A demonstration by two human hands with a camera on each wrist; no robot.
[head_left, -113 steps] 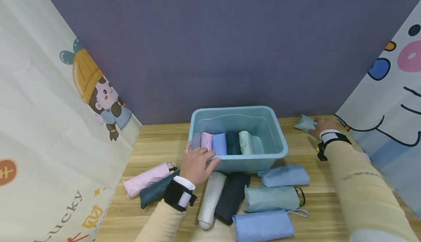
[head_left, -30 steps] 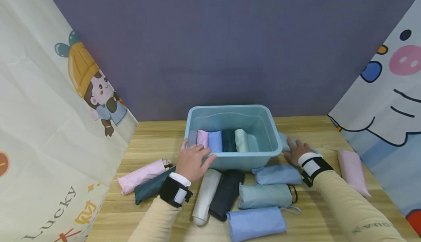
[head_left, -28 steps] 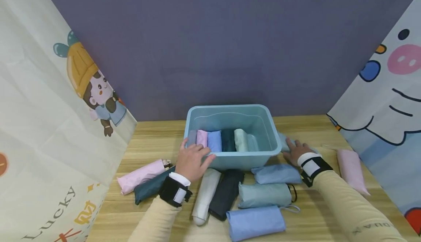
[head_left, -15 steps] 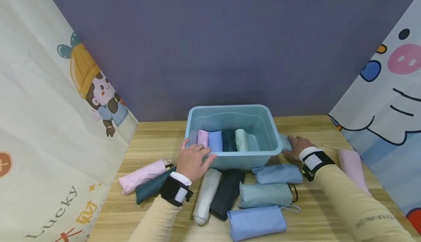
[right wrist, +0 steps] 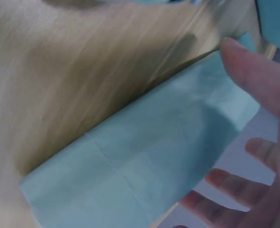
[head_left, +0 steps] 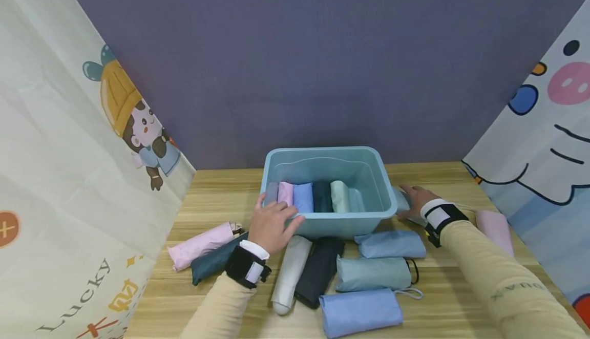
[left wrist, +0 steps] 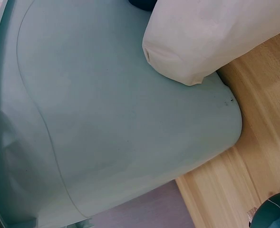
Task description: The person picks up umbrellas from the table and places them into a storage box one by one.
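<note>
My left hand (head_left: 272,226) rests on the front left corner of a blue-green plastic bin (head_left: 334,230), fingers draped over its rim. Inside the bin stand several folded umbrellas, among them a periwinkle umbrella (head_left: 302,198) and a pale green umbrella (head_left: 340,196). To the bin's right, my right hand (head_left: 417,203) is over a light blue-green folded umbrella (head_left: 402,200) lying on the table. In the right wrist view its thumb (right wrist: 246,71) touches one long edge of that umbrella, with the fingers spread along the opposite edge.
Before the bin lie an off-white umbrella (head_left: 291,272), a black umbrella (head_left: 320,272) and several blue ones. A pink umbrella (head_left: 203,245) and a dark teal umbrella (head_left: 218,259) lie left; another pink umbrella (head_left: 494,229) lies far right. A dark wall (head_left: 295,72) stands behind.
My right hand has come left from the table's far right corner, and the light blue-green umbrella now lies against the bin's right side. My left hand stays at the bin's rim.
</note>
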